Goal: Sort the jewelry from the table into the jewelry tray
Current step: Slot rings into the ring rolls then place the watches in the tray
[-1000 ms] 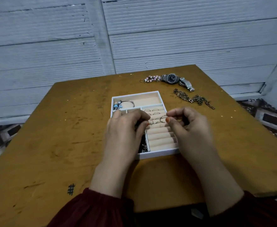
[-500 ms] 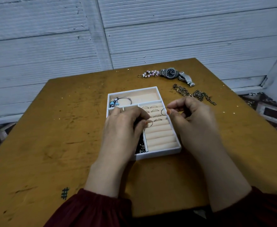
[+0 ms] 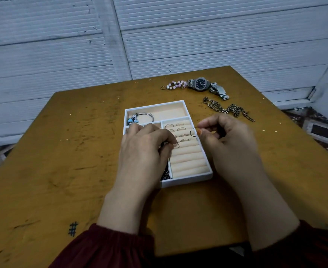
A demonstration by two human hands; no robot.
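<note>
The right hand (image 3: 229,140) is pinching a thin ring (image 3: 194,131) over the tray's (image 3: 186,181) right edge, hardly shifted since a second ago. The left hand (image 3: 145,149), easing nearer, is pinching a second ring (image 3: 176,145) against the rolls (image 3: 188,159). Neither is seated yet, I judge. The watch (image 3: 200,84), beads (image 3: 175,85) and chain (image 3: 227,109) are waiting far right.

White jewelry tray (image 3: 186,183) (rings (image 3: 180,124) inside)
</note>
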